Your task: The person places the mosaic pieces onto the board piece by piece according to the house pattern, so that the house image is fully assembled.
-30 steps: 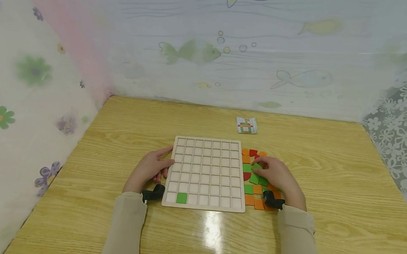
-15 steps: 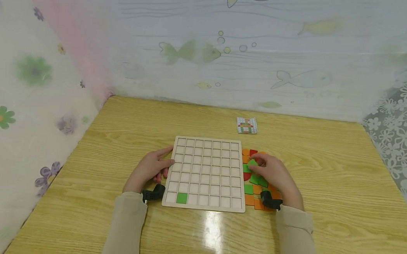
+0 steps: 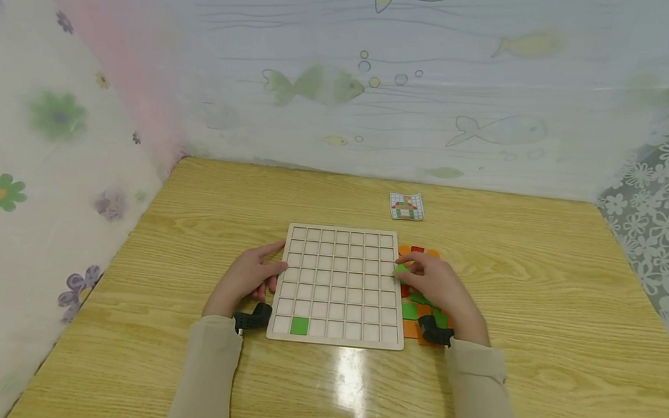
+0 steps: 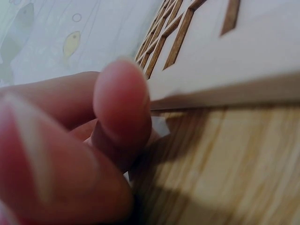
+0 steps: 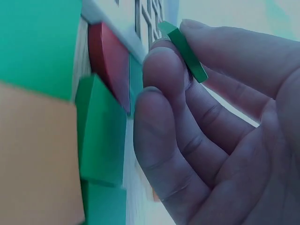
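Observation:
A wooden grid board [image 3: 342, 228] lies flat on the table, with one green square tile [image 3: 299, 326] in its bottom row, second cell from the left. My left hand [image 3: 244, 275] rests against the board's left edge, its thumb touching the rim; the left wrist view shows the fingers loosely bent beside that edge. Between thumb and fingers my right hand [image 3: 439, 284] pinches another green tile [image 5: 190, 54], held tilted at the board's right edge. Under and around that hand lie loose tiles, among them a green square [image 3: 409, 311], an orange square [image 3: 410, 329] and a red piece [image 5: 108, 61].
Behind the board a small printed card [image 3: 406, 207] shows a coloured grid pattern. The wooden table [image 3: 565, 300] extends to both sides and in front. A wall covering with fish [image 3: 319, 83] stands at the back, and a flowered one [image 3: 39, 152] at the left.
My right hand has moved left from the loose tiles toward the board, carrying a green tile lifted from among them. The left hand and the board have stayed put.

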The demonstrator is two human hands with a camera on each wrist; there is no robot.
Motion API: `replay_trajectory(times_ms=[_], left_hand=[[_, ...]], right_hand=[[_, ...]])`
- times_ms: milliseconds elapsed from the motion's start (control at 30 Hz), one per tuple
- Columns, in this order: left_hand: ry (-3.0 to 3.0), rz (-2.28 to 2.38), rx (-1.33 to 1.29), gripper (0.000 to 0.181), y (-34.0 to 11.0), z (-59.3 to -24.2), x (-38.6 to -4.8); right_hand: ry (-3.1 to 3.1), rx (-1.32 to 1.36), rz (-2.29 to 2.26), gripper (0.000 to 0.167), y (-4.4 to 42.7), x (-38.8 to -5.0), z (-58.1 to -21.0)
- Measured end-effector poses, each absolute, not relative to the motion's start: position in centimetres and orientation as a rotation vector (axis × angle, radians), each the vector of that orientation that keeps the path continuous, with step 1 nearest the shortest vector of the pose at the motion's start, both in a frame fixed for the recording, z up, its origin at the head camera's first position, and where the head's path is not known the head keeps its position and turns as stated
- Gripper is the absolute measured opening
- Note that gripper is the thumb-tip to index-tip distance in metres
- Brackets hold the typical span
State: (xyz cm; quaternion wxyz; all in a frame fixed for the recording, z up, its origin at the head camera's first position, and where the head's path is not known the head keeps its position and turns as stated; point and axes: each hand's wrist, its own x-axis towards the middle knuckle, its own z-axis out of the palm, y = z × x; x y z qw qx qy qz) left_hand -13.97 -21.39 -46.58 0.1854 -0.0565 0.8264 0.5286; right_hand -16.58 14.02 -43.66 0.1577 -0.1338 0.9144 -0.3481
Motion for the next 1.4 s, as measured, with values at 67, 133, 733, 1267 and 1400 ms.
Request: replay_trajectory(times_ms=[67,133,733,1267,1400], left_hand=[[2.328,1.491,-0.157,0.056,-21.4,-46.6,-14.0],[2.329,1.494,-0.155,0.056,-21.4,-46.6,-13.9],[2.325,1.490,-0.171,0.057,-21.3,-46.6,-14.1],[2.316,1.522,-0.207,0.054,-21.1,-46.6,-13.9],[2.321,1.505,-0.209,0.055,-21.3,-46.5,-13.8]], right_hand=[[2.619,-0.410,-0.985,0.029,13.7,-16.5,-43.6],[2.619,-0.443,-0.983,0.028,13.3,-16.4,-43.6],[2.620,-0.546,-0.922,0.027,9.8,-15.5,-43.7],[2.595,-0.607,-0.936,0.022,8.4,-14.8,-43.6],[2.593,-0.611,-0.911,0.023,7.8,-14.7,-43.6]])
